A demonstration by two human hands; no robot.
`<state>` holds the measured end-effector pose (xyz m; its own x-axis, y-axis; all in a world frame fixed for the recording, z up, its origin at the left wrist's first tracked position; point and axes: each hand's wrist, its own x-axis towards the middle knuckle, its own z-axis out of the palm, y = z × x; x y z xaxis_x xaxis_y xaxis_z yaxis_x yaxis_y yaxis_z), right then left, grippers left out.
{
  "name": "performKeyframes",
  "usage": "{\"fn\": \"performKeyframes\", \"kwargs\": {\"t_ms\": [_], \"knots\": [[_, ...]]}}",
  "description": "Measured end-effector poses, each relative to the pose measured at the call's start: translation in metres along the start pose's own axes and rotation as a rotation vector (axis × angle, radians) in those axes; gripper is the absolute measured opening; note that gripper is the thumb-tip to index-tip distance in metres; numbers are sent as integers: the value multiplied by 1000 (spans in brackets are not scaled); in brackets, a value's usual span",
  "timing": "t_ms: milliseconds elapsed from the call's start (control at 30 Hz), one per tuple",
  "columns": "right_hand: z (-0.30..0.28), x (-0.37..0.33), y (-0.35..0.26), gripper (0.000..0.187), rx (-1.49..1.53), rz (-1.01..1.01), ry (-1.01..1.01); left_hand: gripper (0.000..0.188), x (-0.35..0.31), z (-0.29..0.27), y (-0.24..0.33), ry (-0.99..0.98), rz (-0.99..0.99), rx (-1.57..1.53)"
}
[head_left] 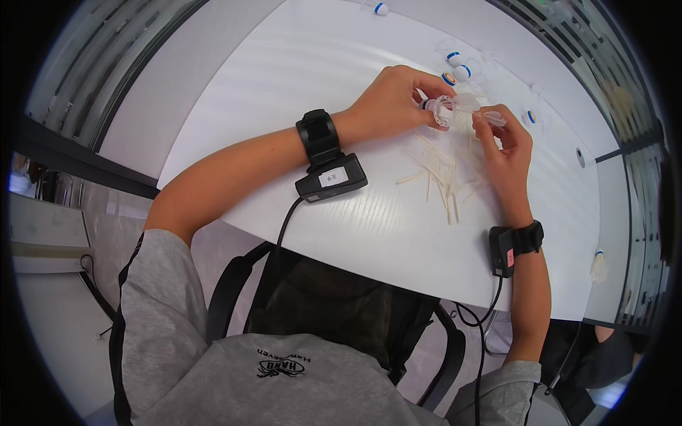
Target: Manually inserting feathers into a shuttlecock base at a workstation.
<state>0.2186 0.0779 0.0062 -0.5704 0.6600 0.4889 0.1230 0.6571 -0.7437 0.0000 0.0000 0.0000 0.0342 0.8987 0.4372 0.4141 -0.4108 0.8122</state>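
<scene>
My left hand [405, 101] is closed around a shuttlecock [443, 111], gripping it by its blue-banded base with the pale, ring-like skirt turned right. Just beside that skirt, my right hand [506, 136] pinches a white feather [493, 118] between thumb and fingers. Another whitish feather piece [467, 103] shows between the two hands; whether it is attached to the shuttlecock I cannot tell. Loose, cream-coloured feather shafts [444, 177] lie scattered on the white table below my hands.
Several shuttlecock bases with blue bands [462, 72] lie beyond my hands, one more base [529, 117] to the right. A shuttlecock [381, 9] is at the far edge, another [599, 265] off at the right. Cables hang from black wrist devices [331, 177]. A black chair [320, 305] stands at the near edge.
</scene>
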Motion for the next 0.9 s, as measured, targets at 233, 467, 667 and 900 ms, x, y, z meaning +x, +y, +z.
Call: {"fn": "performKeyframes", "kwargs": {"t_ms": [233, 467, 667, 900], "knots": [[-4, 2, -7, 4, -151, -161, 7, 40, 3, 2, 0, -2, -11, -6], [-3, 2, -8, 3, -199, -254, 16, 41, 3, 2, 0, -16, -29, 0], [-1, 0, 1, 8, 5, -56, 6, 41, 4, 2, 0, -14, -27, 2], [-2, 2, -4, 12, 218, 222, -22, 39, 3, 0, 2, -22, -59, 5]]}}
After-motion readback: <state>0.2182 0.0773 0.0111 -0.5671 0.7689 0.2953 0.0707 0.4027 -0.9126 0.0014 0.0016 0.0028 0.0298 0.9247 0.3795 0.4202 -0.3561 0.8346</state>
